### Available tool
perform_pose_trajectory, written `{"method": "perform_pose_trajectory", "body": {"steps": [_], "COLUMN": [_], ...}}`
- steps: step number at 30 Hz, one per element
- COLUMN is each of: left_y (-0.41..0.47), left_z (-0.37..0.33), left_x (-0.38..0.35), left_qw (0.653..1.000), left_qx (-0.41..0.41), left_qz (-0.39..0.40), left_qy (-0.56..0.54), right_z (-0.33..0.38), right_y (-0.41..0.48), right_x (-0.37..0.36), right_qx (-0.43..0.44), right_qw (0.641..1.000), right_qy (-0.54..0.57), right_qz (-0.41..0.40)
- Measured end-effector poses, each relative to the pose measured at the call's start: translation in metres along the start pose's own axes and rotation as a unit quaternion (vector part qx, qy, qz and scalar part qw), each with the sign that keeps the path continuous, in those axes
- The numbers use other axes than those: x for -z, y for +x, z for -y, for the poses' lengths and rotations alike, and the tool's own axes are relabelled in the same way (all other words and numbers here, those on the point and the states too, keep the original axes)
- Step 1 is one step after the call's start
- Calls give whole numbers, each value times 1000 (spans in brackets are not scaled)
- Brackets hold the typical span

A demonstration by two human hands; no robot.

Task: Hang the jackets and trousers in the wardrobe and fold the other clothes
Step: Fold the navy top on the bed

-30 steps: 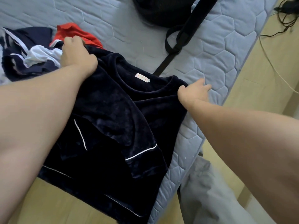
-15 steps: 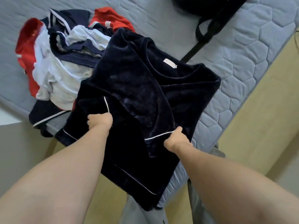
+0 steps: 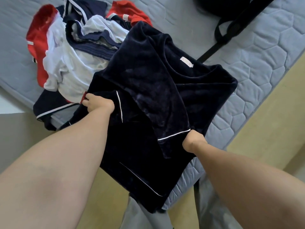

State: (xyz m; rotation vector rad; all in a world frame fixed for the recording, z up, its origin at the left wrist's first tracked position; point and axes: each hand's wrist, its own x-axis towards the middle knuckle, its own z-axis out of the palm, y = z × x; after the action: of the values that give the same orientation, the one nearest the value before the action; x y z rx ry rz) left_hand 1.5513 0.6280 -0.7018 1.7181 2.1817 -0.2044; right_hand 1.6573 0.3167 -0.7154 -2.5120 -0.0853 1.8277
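Observation:
A dark navy velvet top [image 3: 148,90] with white piping lies spread over the corner of the grey quilted mattress [image 3: 257,66], its hem hanging off the edge. Both sleeves are folded in across the body. My left hand [image 3: 97,104] grips the left side of the top near a piped edge. My right hand [image 3: 194,142] grips the right side beside the folded sleeve's white-trimmed cuff. A pile of other clothes [image 3: 72,52], red, white and navy, lies on the mattress to the left, partly under the top.
A black bag [image 3: 212,5] with a long strap [image 3: 229,30] sits at the back right of the mattress. Yellowish floor [image 3: 267,123] runs along the mattress's right edge. My grey-trousered legs [image 3: 140,217] stand at the bed corner below.
Both hands left the shoulders of the top and came down to grip its sides at mid-length. The view has pulled back, showing the clothes pile.

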Motion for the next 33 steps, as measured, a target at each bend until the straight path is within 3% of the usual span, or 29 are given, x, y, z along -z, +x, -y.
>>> {"method": "perform_pose_trajectory", "body": {"steps": [4, 9, 12, 16, 18, 21, 23, 28, 31, 33], "left_y": [14, 30, 36, 33, 23, 6, -6, -29, -32, -29], "left_z": [4, -1, -10, -30, -44, -74, -102, -190, -229, -249], "left_x": [-5, 2, 9, 10, 12, 13, 11, -3, -12, -16], "left_qw": [994, 982, 982, 985, 983, 955, 935, 901, 890, 909], "left_qx": [-90, -164, -169, -125, -95, -188, -277, -399, -416, -376], "left_qz": [21, -9, -68, -35, -68, -166, -169, -77, -40, -18], "left_qy": [52, 90, 51, 116, 140, 158, 146, 151, 181, 181], "right_z": [-1, -5, -6, -4, -3, -3, -1, 5, 14, 15], "right_y": [5, 8, 8, 8, 4, 0, 4, 34, 59, 74], "right_x": [-3, -2, -2, 1, 6, 22, 44, 128, 177, 201], "right_qx": [-3, -15, -27, -49, -63, -74, -68, -69, -123, -145], "right_qw": [1000, 1000, 999, 998, 997, 992, 988, 941, 912, 909], "right_qy": [-14, -22, -28, -24, -47, -66, -13, 152, 249, 284], "right_qz": [4, 3, -4, 5, -11, -83, -137, -294, -303, -268]}}
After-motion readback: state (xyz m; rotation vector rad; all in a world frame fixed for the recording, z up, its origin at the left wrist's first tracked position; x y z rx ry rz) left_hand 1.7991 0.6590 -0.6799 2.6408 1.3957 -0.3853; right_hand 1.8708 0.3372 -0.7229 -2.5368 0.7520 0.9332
